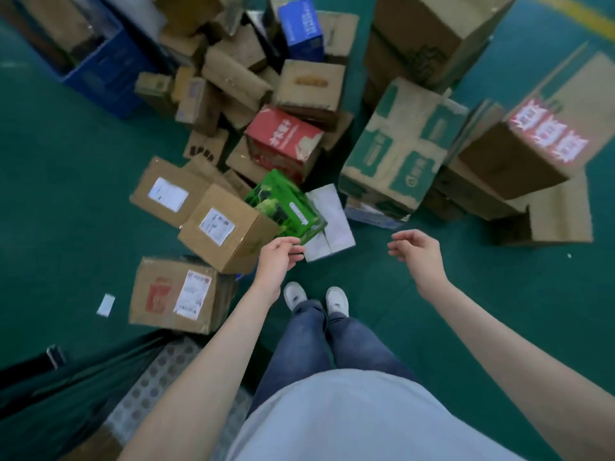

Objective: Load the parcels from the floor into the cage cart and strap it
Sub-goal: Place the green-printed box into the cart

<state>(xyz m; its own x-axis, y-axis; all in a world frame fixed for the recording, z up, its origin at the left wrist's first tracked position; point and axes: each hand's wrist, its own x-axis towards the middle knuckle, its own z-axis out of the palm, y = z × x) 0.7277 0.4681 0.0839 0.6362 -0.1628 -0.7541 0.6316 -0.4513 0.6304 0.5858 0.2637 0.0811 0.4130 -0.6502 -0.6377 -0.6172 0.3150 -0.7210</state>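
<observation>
So I'm standing on the green floor [449, 294] with both arms out over a messy pile of parcels [239, 94]. My left hand [278, 257] hangs just above the near edge of the white box [327, 221], fingers loosely curled and holding nothing. My right hand [417, 252] is out over bare floor, fingers relaxed and empty too. A green box [286, 204] leans on a brown labelled carton [226, 227] right by my left hand. Bigger cartons [399, 148] are stacked to the right.

Two empty, loosely curled hands, left hand [278, 257] and right hand [417, 252], above floor parcels [229, 224].
</observation>
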